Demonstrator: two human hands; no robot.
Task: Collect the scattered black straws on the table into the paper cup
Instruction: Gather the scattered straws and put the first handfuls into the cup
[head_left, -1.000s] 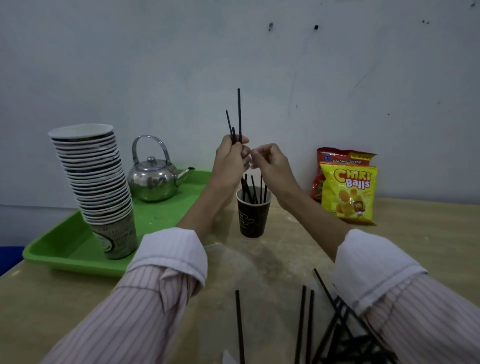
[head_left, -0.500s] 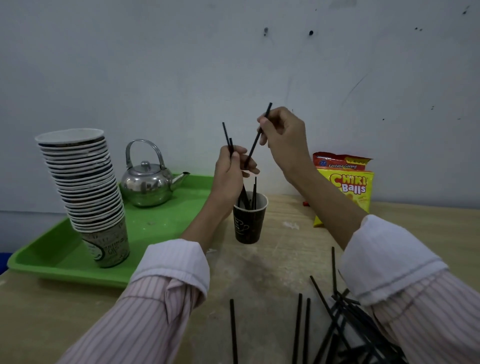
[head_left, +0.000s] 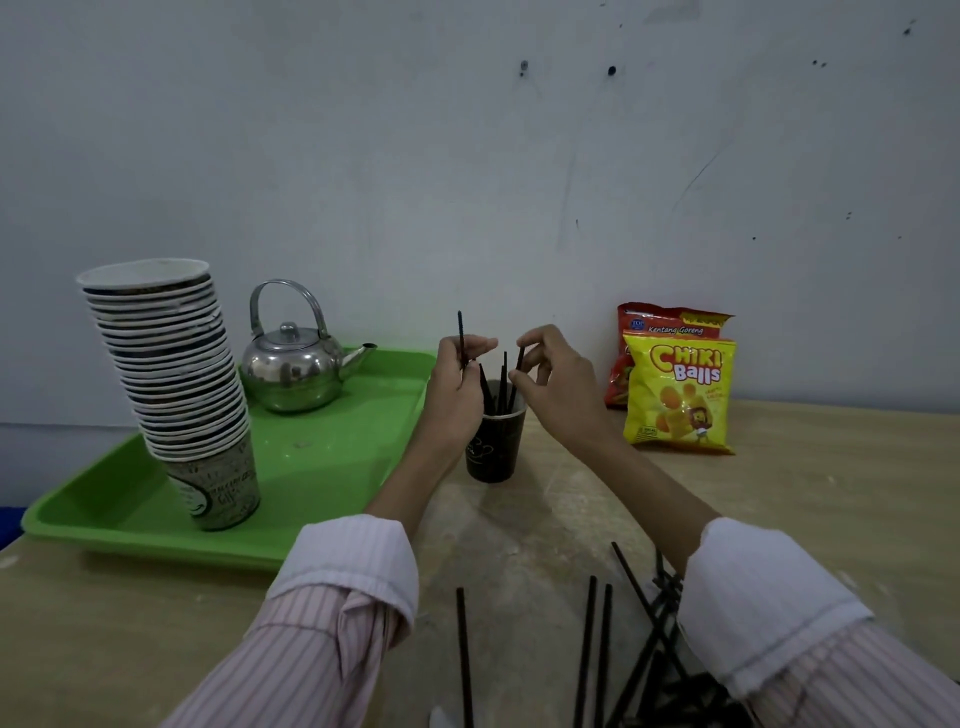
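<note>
One black straw (head_left: 519, 359) is pinched near its top by the right hand (head_left: 563, 387), brought down since the earlier frame into the paper cup (head_left: 492, 447) on the table (head_left: 805, 493); a second straw (head_left: 460, 332) is gripped upright by the left hand (head_left: 454, 395).

Shiny metal kettle (head_left: 292, 375) (glossy plastic tray (head_left: 337, 460)).

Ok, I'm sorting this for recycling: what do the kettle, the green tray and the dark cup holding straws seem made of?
Kettle: polished metal, likely stainless steel, given its mirror-like reflections. Green tray: probably moulded plastic, smooth and faintly glossy with a rounded rim. Dark cup: seemingly paper, matt, printed outside, pale inside; any lining cannot be told.
</note>
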